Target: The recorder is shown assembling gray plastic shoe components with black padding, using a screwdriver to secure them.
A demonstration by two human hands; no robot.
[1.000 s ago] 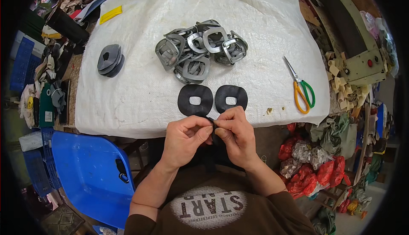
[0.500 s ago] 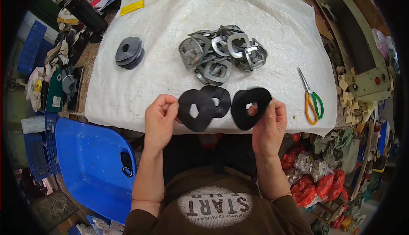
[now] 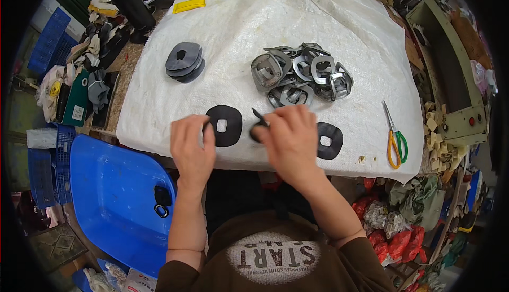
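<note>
Resting at the near edge of a white woven sheet, the left hand lies palm down with its fingers loosely together, fingertips touching the left rim of a flat black rounded-square piece with a small square hole in its middle; the right hand sits just beside it, fingers curled, pinching a second thin black piece that sticks up edge-on from under its fingertips, most of it hidden, so its shape cannot be told. Just right of the right hand a third black piece of the same cut lies flat on the sheet. Left of the left forearm and lower down is a blue plastic chair seat. Further right of the right hand lie scissors with yellow and green handles. Beyond both hands is a heap of grey metal frames, and beyond the left hand a small stack of dark grey pieces
</note>
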